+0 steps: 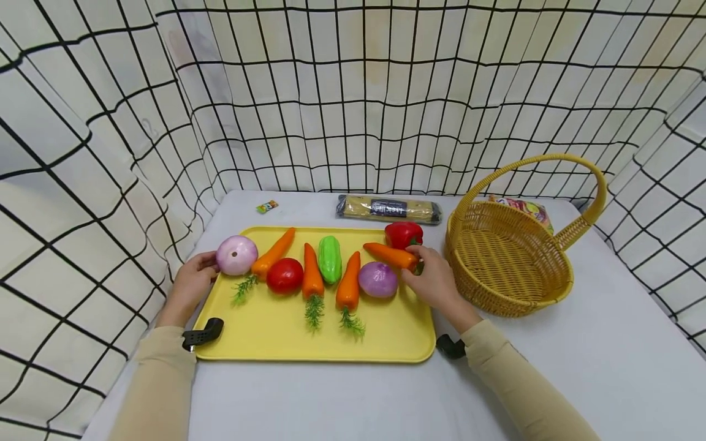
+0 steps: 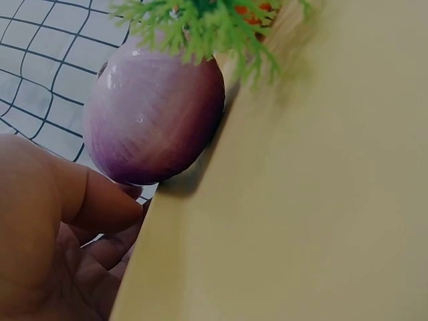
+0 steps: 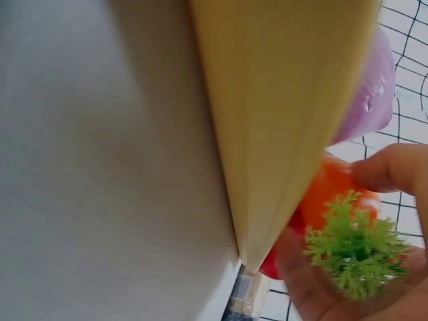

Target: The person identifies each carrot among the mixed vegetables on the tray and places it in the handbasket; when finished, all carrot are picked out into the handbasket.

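At the right end of the yellow tray [image 1: 265,334], my right hand [image 1: 436,278] grips a carrot [image 1: 388,254] by its thick end. Thumb and fingers lie on either side of its green leaves [image 3: 358,247] in the right wrist view. A red bell pepper [image 1: 403,234] sits just behind that carrot, and a purple onion [image 1: 377,280] lies in front of it. My left hand [image 1: 193,282] is at the tray's left rim, fingers relaxed and fingertips right at the edge, beside a paler onion [image 1: 236,255]. That onion [image 2: 157,114] rests above the thumb in the left wrist view.
Between the onions lie several other carrots [image 1: 348,285], a tomato [image 1: 285,276] and a green cucumber [image 1: 330,260]. A yellow wicker basket [image 1: 510,306] with a tall handle stands right of the tray. Behind are a noodle pack [image 1: 388,209], a small wrapper [image 1: 267,207] and a snack bag [image 1: 532,211].
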{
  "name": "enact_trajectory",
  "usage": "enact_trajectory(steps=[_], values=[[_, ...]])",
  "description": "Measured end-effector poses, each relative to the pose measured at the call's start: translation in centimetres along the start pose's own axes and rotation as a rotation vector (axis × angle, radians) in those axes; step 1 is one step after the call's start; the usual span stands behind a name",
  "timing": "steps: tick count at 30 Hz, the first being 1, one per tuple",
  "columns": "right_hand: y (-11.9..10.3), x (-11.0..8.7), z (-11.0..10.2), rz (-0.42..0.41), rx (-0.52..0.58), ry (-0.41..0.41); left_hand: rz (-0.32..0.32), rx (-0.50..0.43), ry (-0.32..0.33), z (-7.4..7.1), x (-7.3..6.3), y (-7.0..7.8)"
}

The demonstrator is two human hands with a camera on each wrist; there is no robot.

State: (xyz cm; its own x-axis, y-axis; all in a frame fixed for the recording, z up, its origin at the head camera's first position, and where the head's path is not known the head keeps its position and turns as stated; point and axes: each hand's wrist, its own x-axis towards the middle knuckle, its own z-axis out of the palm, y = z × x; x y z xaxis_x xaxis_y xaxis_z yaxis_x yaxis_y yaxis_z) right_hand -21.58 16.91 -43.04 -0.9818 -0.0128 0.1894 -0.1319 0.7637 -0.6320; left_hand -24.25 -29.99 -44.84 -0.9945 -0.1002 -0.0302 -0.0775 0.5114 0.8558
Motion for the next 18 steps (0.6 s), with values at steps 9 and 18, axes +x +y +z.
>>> enact_trajectory(steps=[9, 18], values=[[-0.2, -1.0, -0.7, -0.101, 0.162, 0.158, 0.003, 0.000, 0.013, 0.2, -0.3, 0.3], [-0.6, -2.3, -2.8, -0.115, 0.308, 0.136, 0.022, -0.062, 0.063, 0.1, -0.1, -0.1]])
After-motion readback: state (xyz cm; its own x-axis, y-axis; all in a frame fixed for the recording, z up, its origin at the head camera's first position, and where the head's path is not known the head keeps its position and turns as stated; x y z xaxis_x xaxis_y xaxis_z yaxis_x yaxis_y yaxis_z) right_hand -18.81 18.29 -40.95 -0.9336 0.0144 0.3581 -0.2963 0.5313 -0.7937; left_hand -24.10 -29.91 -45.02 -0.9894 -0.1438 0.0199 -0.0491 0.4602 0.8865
